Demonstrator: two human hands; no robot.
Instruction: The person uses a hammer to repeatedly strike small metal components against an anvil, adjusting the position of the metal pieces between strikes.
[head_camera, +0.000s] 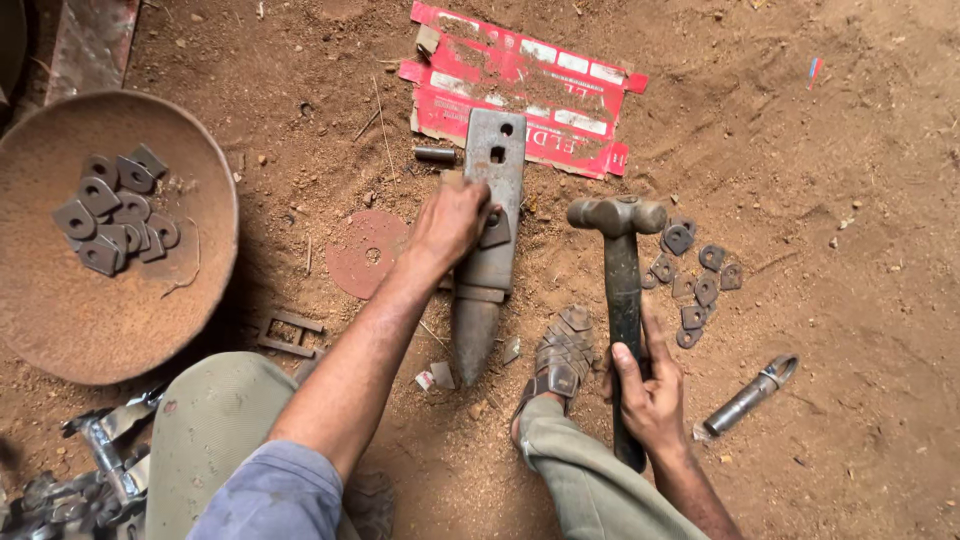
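My left hand (450, 220) rests on a long steel anvil (487, 235) lying on the dirt, its fingers pinching a small grey metal plate (495, 228) against the anvil's face. In my right hand (648, 385) I grip the dark handle of a hammer (621, 290), whose head (617, 214) hovers just right of the anvil. A pile of small holed metal plates (695, 280) lies on the ground to the right of the hammer.
A rusty round pan (90, 320) at left holds several similar plates (115, 210). Red flattened cardboard (520, 85) lies beyond the anvil. A worn grinding disc (367, 252), a metal cylinder (750, 397), scrap metal (90, 470) and my sandalled foot (562, 360) are nearby.
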